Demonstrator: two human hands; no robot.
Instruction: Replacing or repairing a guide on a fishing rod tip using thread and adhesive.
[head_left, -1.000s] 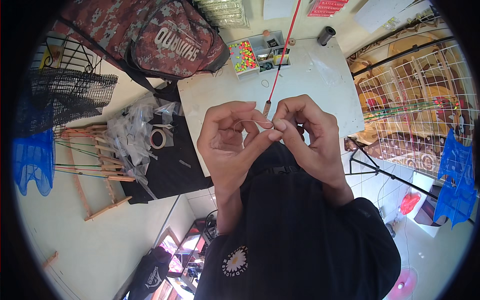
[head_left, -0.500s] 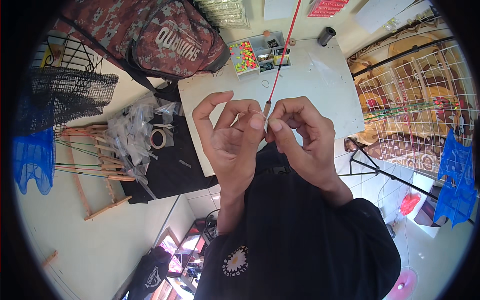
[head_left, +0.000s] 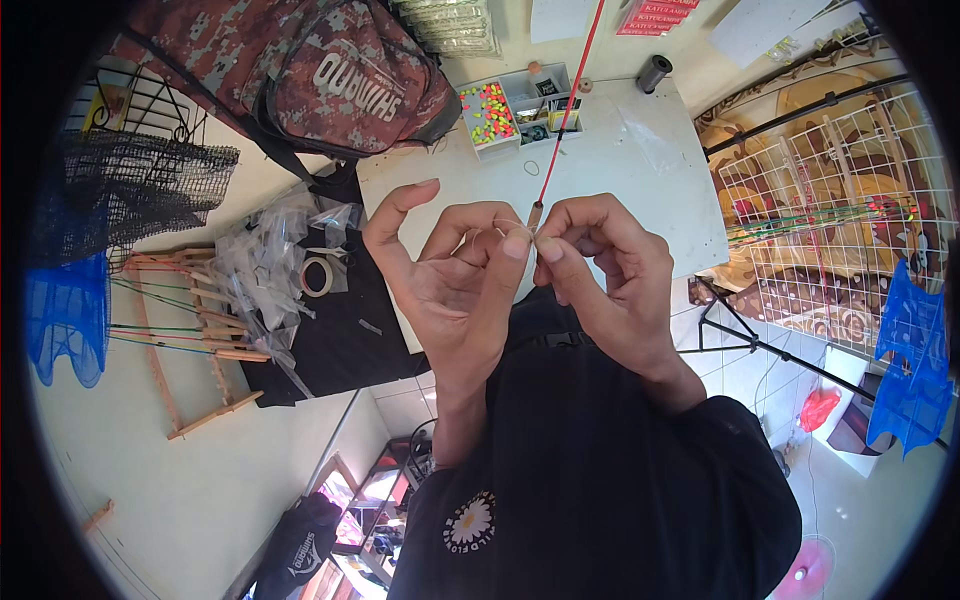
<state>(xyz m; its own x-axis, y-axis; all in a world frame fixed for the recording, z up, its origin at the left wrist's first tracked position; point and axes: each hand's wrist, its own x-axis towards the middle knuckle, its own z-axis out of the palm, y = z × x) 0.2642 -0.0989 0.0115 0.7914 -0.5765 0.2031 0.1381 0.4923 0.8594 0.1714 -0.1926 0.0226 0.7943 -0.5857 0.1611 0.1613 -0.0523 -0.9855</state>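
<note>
A thin red rod point(head_left: 562, 130) with a short brown handle point(head_left: 535, 214) slants up and away from between my hands. My left hand point(head_left: 455, 280) pinches a fine pale line point(head_left: 508, 224) between thumb and forefinger, and the line curls in a small loop by the fingers. One outer finger of that hand sticks out. Right beside it, my right hand point(head_left: 605, 265) is closed, thumb and forefinger pressed together at the lower end of the handle. The fingertips of both hands nearly meet there, hiding the handle's end.
On the white table point(head_left: 640, 190) ahead stand a tray of bright small beads point(head_left: 488, 115), a grey organiser point(head_left: 525, 90) and a black cylinder point(head_left: 654, 74). A camouflage bag point(head_left: 340, 90), plastic bags point(head_left: 255, 250) and a tape roll point(head_left: 316, 277) are left; a white wire grid point(head_left: 840, 200) stands right.
My left hand has shifted slightly left, its outer finger swinging outward. The rod has moved very little, and the right hand stays at the handle.
</note>
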